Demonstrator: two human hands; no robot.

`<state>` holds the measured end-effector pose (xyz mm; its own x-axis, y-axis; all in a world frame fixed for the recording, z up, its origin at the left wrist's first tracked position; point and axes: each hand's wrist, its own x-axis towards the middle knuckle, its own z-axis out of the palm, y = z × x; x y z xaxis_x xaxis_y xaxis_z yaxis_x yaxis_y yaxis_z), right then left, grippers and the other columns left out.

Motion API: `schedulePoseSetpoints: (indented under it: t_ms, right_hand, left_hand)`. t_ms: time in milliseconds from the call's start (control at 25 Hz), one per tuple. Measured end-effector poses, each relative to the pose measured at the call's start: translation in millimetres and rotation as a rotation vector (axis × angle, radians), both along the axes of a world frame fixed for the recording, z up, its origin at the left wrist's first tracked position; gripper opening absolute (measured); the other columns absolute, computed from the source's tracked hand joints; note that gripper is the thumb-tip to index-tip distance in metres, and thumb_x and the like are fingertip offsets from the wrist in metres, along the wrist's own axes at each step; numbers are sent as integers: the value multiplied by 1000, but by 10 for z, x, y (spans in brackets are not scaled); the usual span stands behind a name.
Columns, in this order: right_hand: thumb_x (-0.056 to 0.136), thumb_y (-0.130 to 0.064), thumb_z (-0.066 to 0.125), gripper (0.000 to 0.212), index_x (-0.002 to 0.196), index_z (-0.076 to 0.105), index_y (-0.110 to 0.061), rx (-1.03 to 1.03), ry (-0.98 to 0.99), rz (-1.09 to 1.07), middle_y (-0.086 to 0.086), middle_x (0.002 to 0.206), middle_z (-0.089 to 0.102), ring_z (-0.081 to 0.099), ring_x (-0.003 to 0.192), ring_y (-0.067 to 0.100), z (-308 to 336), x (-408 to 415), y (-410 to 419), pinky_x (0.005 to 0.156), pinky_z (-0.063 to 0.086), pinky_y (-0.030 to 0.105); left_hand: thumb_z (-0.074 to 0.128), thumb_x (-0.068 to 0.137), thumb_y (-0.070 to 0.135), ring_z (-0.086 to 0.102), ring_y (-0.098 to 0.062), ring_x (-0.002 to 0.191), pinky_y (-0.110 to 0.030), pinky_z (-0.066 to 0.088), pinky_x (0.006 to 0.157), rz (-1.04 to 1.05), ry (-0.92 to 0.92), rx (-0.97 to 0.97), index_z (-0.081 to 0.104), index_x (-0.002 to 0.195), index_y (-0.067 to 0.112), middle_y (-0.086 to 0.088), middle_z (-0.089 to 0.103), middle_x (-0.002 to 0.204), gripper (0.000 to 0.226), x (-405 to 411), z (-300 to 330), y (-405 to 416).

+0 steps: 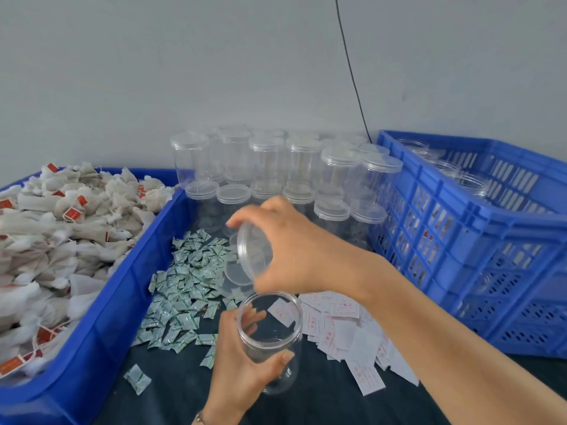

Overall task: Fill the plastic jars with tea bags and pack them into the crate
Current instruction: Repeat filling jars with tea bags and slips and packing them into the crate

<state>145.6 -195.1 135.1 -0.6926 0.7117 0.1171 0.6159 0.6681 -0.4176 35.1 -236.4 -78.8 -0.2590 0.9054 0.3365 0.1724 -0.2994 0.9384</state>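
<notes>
The left hand [242,357] is curled round an open clear jar [270,342], thumb on its near side and fingers showing through the plastic, holding it tilted just above the dark table [190,391]. Just beyond it the right hand [285,243] grips a clear lid [253,251] by its rim, tipped on edge over the jar's mouth and apart from it. Under the lid another loose lid [237,276] lies on a heap of small green-and-white packets [184,286]. To the right of the jar, white slips with red print [346,335] are scattered. On the left a blue tray [101,317] is piled with tea bags [55,234]. Farther back, capped empty jars [276,167] stand stacked against the wall. The blue crate [491,256] on the right holds several jars.
</notes>
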Motion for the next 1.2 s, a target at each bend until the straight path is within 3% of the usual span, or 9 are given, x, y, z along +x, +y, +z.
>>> schedulePoseSetpoints:
  t_ms: [120, 280, 440, 560, 720, 840, 920, 1080, 1200]
  right_hand:
    - [71, -29, 70, 55, 108, 31, -23, 103, 102, -278, 0, 114, 36, 43, 102, 22, -215, -8, 189, 82, 42, 35]
    - [81, -16, 60, 29, 96, 35, -12, -270, 138, -404, -1, 83, 43, 44, 71, 15, -665, -63, 514, 53, 30, 24]
    - [85, -2, 49, 18, 98, 43, -14, -266, 216, -475, 5, 107, 50, 44, 88, 16, -1060, -28, 662, 63, 34, 22]
    - [85, 0, 47, 23, 97, 45, -20, -286, 186, -498, 1, 109, 52, 47, 87, 12, -1199, 74, 655, 58, 34, 17]
    - [85, -2, 45, 22, 96, 49, -22, -260, 216, -452, -2, 106, 54, 53, 81, 13, -1034, 79, 660, 59, 41, 21]
    - [85, -4, 47, 21, 93, 50, -23, -204, 182, -355, -7, 94, 53, 52, 71, 8, -774, -129, 722, 58, 38, 22]
    - [84, -5, 48, 21, 91, 51, -25, -182, 156, -279, -7, 91, 53, 48, 66, 4, -638, -351, 772, 52, 33, 20]
    - [84, -6, 50, 21, 90, 52, -26, -125, 90, -160, -1, 108, 58, 52, 82, 12, -563, -843, 943, 58, 36, 19]
    - [85, -6, 51, 21, 93, 55, -25, -153, 41, -134, 1, 112, 60, 57, 97, 17, -585, -1179, 1166, 77, 47, 29]
  left_hand:
    - [83, 44, 54, 60, -8, 112, -29, 44, 93, -1, -8, 7, 45, 114, 26, -8, 56, 116, 85, -3, -11, 1]
    - [83, 43, 62, 59, -9, 113, -24, 44, 93, -11, -5, 8, 46, 114, 28, -5, 55, 117, 87, -4, -22, 4]
    - [80, 39, 74, 59, -7, 113, -13, 45, 88, -14, -19, -12, 46, 115, 31, 0, 55, 118, 94, -11, -4, -7]
    - [79, 39, 76, 59, -5, 112, -19, 47, 91, -5, -6, 2, 47, 115, 32, 3, 55, 118, 94, 10, 33, -33]
    - [77, 38, 78, 60, -5, 110, -38, 52, 91, 99, -69, 20, 46, 111, 36, 0, 54, 116, 90, -74, 199, -72]
    - [72, 42, 82, 61, -4, 102, -25, 51, 81, 225, 10, 66, 44, 105, 52, 5, 54, 110, 75, -333, 457, -32]
    - [70, 45, 82, 59, -3, 102, -25, 48, 81, 300, 71, 86, 43, 105, 48, 9, 54, 108, 74, -536, 597, 9]
    - [74, 48, 68, 56, -8, 106, -32, 49, 87, 391, 119, 84, 41, 105, 40, 2, 54, 109, 71, -877, 688, 101]
    - [71, 45, 76, 54, -7, 106, -14, 42, 86, 449, 128, 63, 41, 107, 40, 0, 53, 110, 77, -1014, 670, 193]
